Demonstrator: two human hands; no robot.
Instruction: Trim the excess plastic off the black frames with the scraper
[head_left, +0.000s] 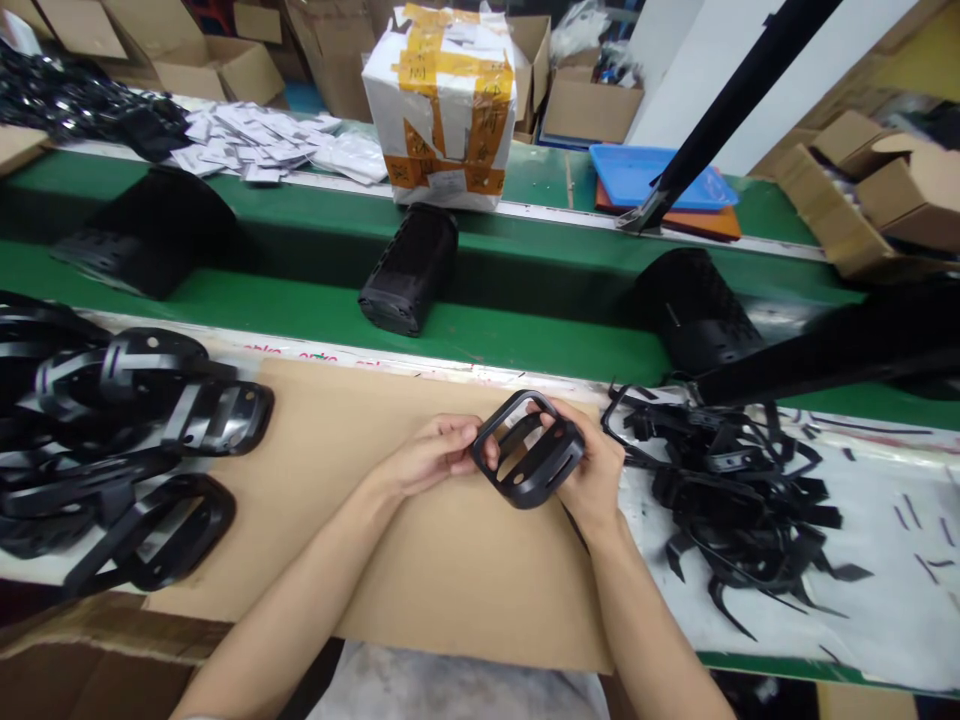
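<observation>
A black plastic frame part (529, 449) with open slots is held between both hands above a brown cardboard sheet (390, 520). My left hand (431, 452) pinches its left edge with closed fingers. My right hand (592, 470) cups its right side from behind, fingers curled round the rim. To the left lies a stack of similar black frames (127, 450). To the right sits a tangle of thin black plastic offcuts (742, 490) on a white surface.
A green conveyor belt (525, 340) runs across behind the cardboard, carrying three black ribbed housings (411, 268). Beyond it stand a white taped parcel (444, 100), scattered small packets (262, 140), a blue tray (645, 175), cardboard boxes and a slanted black pole (720, 110).
</observation>
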